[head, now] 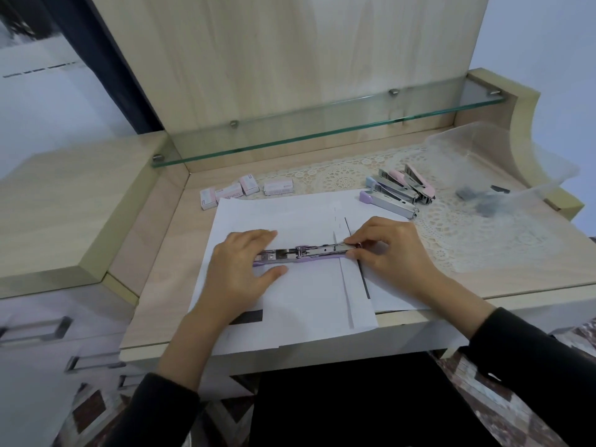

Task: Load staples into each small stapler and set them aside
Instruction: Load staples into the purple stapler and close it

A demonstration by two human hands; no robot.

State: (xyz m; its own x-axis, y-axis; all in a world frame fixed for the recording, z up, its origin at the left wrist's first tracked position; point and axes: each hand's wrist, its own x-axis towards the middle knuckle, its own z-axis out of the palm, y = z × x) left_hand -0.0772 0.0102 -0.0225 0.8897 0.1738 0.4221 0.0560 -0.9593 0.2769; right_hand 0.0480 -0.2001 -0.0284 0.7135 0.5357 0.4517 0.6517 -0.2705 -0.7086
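A small purple stapler lies swung fully open and flat on white paper, its metal staple channel facing up. My left hand presses down on its left end, fingers spread over it. My right hand pinches the right end of the metal channel between thumb and fingers. Several more small staplers, purple, blue and pink, lie in a cluster at the back right. Small pink-and-white staple boxes lie in a row at the back left of the desk.
A clear plastic bag with dark small items sits at the far right on a lace mat. A glass shelf hangs low over the back of the desk. Drawers stand to the left.
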